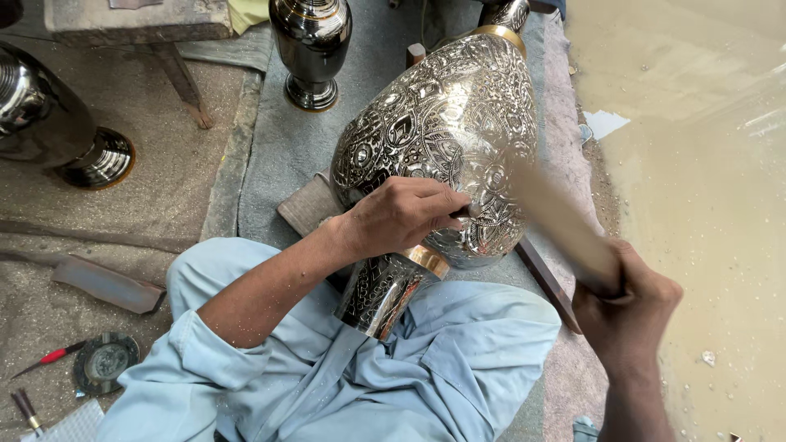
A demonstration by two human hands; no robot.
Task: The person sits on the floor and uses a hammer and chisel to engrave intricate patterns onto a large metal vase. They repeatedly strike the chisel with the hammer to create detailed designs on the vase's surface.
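Note:
A large engraved metal vase (pixel 434 123) lies tilted across my lap, its neck (pixel 385 290) toward me and its base at the far end. My left hand (pixel 401 214) rests on the vase's belly and pinches a small chisel (pixel 467 210) against the patterned surface. My right hand (pixel 626 299) grips a wooden mallet (pixel 557 217), blurred in motion, its head close to the chisel. My legs in light blue cloth (pixel 344 368) fill the lower middle.
A dark polished vase (pixel 311 45) stands at the top middle, another (pixel 49 123) at the left. A wooden block (pixel 307 205) and a wooden bar (pixel 547 282) lie under the big vase. A red-handled tool (pixel 49 358) and round disc (pixel 105 360) lie lower left.

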